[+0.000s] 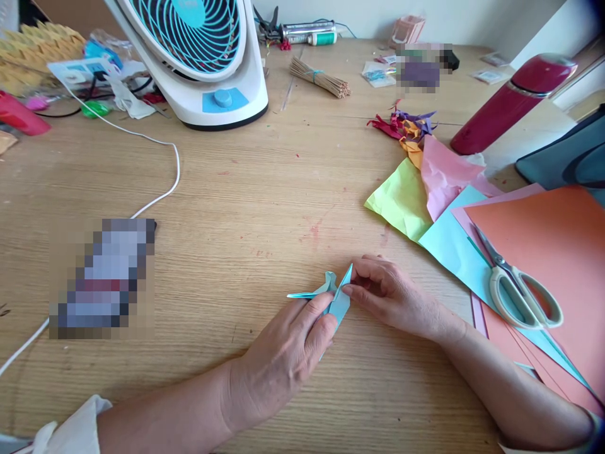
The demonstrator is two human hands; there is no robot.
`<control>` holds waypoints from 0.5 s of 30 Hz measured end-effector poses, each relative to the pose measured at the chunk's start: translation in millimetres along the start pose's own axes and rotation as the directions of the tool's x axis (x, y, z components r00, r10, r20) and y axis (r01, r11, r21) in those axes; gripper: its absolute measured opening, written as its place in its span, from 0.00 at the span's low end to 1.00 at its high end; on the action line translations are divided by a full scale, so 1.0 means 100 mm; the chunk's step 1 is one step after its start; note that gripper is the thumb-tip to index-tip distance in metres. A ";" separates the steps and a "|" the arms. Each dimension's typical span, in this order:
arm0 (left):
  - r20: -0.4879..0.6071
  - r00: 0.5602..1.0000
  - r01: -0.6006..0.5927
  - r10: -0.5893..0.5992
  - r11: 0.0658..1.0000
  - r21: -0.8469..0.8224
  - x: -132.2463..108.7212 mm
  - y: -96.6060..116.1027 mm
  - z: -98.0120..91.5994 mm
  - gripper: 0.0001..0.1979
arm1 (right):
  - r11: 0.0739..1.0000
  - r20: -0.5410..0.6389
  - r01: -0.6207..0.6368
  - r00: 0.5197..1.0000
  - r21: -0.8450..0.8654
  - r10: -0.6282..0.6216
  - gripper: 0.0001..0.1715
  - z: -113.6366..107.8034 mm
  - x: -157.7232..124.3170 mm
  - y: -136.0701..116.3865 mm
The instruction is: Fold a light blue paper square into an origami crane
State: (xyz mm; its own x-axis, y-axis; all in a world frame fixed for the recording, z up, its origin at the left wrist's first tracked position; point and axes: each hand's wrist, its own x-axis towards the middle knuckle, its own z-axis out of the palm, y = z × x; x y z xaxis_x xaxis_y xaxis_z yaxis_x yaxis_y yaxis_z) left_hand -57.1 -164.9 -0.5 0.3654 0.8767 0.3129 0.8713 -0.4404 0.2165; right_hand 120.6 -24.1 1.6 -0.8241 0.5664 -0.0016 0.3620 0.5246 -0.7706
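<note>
A light blue folded paper with pointed flaps is between my two hands, just above the wooden table near its middle front. My left hand grips its body, with the thumb on the near side and the fingers laid over the top. Part of the paper is hidden under those fingers. One narrow point sticks out to the left and a curled flap rises behind. On the other side, my right hand pinches the upright flap between thumb and fingertips.
Scissors lie on orange paper sheets at right, beside yellow-green paper. Behind are small folded paper pieces and a red flask. A fan, white cable and blurred phone are at left.
</note>
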 end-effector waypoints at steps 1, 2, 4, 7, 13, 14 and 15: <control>-0.001 1.000 -0.013 0.013 1.000 0.015 0.01 0.00 0.00 0.10 | 1.000 0.005 0.002 1.000 0.003 -0.002 0.13 0.00 0.00 0.01; -0.001 1.000 -0.027 0.027 0.999 0.035 0.01 0.00 0.00 0.10 | 1.000 0.007 0.004 1.000 -0.001 -0.004 0.12 0.01 0.00 0.01; 0.008 0.998 -0.058 0.058 0.994 0.093 0.01 0.00 0.00 0.10 | 1.000 -0.013 0.011 1.000 -0.029 -0.012 0.11 0.03 0.00 0.01; 0.071 0.992 -0.113 0.102 0.978 0.177 -0.02 -0.01 0.02 0.10 | 0.997 -0.067 0.013 0.998 -0.075 -0.019 0.11 0.08 0.01 0.00; 0.128 0.989 -0.100 0.075 0.973 0.207 -0.05 -0.02 0.04 0.10 | 0.993 -0.165 -0.016 0.986 -0.114 -0.003 0.10 0.18 0.00 -0.01; 0.119 0.990 -0.098 0.074 0.972 0.214 -0.05 -0.02 0.04 0.11 | 0.992 -0.185 -0.016 0.983 -0.125 -0.007 0.10 0.19 0.00 -0.01; 0.108 0.991 -0.098 0.075 0.970 0.224 -0.05 -0.02 0.04 0.12 | 0.990 -0.205 -0.014 0.979 -0.138 -0.015 0.09 0.21 -0.01 0.00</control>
State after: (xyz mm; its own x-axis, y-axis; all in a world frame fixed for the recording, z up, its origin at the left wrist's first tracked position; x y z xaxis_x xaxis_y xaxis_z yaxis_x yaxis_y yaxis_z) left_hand -59.3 -167.7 -6.1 0.4634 0.8567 0.2265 0.8824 -0.4697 -0.0283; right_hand 112.0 -37.6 -11.5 -0.7229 0.6765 0.1406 0.4299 0.5997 -0.6749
